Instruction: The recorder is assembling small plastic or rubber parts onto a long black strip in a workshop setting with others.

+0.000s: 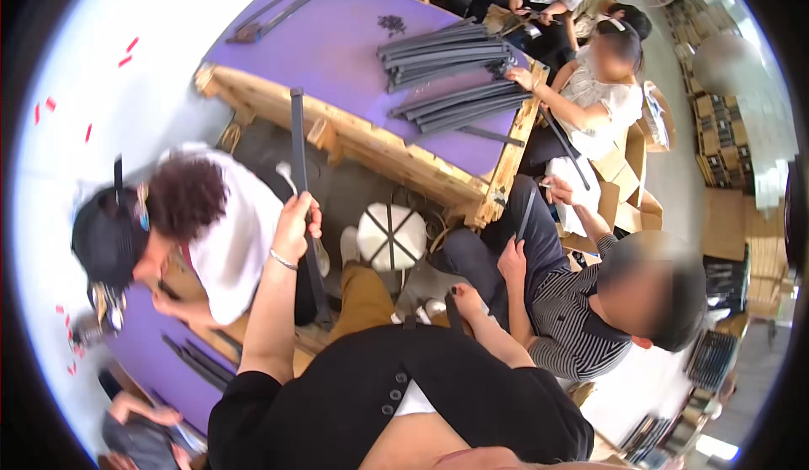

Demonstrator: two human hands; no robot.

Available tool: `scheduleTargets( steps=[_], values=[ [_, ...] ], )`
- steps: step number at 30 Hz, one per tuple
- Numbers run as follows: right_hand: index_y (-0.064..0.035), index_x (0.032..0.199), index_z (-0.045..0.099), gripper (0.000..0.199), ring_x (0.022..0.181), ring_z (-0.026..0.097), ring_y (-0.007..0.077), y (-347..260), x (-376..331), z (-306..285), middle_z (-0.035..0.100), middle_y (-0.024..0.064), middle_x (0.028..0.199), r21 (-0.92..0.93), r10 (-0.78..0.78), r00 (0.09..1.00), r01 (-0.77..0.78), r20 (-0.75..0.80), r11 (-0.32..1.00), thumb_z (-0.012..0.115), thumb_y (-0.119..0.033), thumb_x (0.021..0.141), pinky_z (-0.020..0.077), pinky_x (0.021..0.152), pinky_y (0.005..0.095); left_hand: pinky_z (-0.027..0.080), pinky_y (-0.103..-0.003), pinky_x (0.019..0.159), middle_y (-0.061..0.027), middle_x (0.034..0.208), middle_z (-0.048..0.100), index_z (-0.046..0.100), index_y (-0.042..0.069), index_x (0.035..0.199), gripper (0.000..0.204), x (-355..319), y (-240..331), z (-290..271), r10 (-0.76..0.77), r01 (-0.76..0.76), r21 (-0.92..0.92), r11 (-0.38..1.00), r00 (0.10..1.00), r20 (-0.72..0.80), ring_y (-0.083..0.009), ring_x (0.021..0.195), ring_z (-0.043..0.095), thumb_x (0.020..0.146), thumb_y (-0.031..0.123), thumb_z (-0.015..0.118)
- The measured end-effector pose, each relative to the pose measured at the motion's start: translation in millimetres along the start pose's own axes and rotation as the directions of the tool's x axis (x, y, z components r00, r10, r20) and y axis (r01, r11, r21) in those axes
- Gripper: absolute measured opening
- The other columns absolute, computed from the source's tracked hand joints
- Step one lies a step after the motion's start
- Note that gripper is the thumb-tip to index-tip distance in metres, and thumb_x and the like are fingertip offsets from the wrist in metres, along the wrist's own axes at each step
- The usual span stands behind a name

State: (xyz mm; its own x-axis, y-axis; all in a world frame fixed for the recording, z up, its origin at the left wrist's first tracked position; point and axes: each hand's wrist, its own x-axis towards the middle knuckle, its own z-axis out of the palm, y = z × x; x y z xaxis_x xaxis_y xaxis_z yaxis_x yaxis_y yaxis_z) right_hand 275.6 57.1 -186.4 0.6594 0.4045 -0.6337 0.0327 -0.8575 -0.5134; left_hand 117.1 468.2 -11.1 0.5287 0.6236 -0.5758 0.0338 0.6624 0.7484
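- The left hand (295, 221) had its fingers wrapped around one long dark strip (298, 137), midway along it.
- One white seat (369, 236) stood beyond.
- Two piles of strips (442, 53) lay on the purple table (337, 57).
- The right hand (469, 301) was by one dark piece (454, 314); whether its fingers pinched, I couldn't tell.

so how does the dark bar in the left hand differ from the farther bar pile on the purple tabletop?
Support: the dark bar is gripped in the left hand; the farther bar pile lies on the purple tabletop.
Count: the dark bar is single; the farther bar pile has many bars stacked together.
Direction: the dark bar runs mostly up the picture; the farther bar pile runs mostly across it.
Shared: dark grey, long, narrow.
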Motion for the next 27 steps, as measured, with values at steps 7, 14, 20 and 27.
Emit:
scheduleTargets(
  steps=[7,14,20,27],
  values=[
    [-0.0113,0.090,0.063,0.022,0.074,0.061,0.0264,-64.5,17.4,24.4,0.063,0.0101,0.077,-0.031,0.152,0.941,-0.169,-0.302,0.985,0.057,-0.012,0.069,0.0480,0.069,0.0352,0.037,-0.026,0.040,-0.0003,0.059,0.045,0.049,0.009,0.076,0.021,131.1,58.0,18.0,-0.056,0.057,-0.010,0.998,0.995,0.088,-0.0115,0.048,0.045,0.087,0.027,0.053],
    [-0.0098,0.088,0.064,0.020,0.072,0.061,0.0240,-69.6,27.6,57.7,0.063,0.0107,0.074,0.163,0.347,0.873,-0.308,-0.343,0.937,0.060,-0.013,0.069,0.0473,0.067,0.0336,0.036,-0.027,0.039,-0.0002,0.060,0.044,0.046,0.010,0.078,0.018,152.6,74.4,-9.4,-0.178,0.182,-0.049,0.982,0.981,0.082,-0.0130,0.048,0.045,0.086,0.023,0.054],
    [-0.0111,0.092,0.063,0.021,0.089,0.058,0.0348,-75.8,54.2,72.5,0.061,0.0165,0.093,0.007,0.291,0.830,-0.327,-0.476,0.945,0.050,-0.015,0.075,0.0467,0.076,0.0423,0.037,-0.028,0.040,-0.0017,0.059,0.045,0.044,0.010,0.075,0.021,160.4,70.3,-29.1,-0.191,0.186,0.098,0.978,0.981,0.038,-0.0140,0.046,0.045,0.087,0.026,0.052],
    [-0.0082,0.092,0.063,0.022,0.084,0.057,0.0353,-48.8,19.3,3.9,0.061,0.0185,0.086,0.279,0.463,0.426,-0.425,-0.777,0.861,0.048,-0.008,0.075,0.0458,0.073,0.0422,0.037,-0.027,0.046,-0.0027,0.064,0.047,0.050,0.007,0.081,0.020,179.8,61.2,-10.2,-0.277,0.265,0.183,0.947,0.960,0.045,-0.0143,0.054,0.045,0.086,0.026,0.054]
  ],
)
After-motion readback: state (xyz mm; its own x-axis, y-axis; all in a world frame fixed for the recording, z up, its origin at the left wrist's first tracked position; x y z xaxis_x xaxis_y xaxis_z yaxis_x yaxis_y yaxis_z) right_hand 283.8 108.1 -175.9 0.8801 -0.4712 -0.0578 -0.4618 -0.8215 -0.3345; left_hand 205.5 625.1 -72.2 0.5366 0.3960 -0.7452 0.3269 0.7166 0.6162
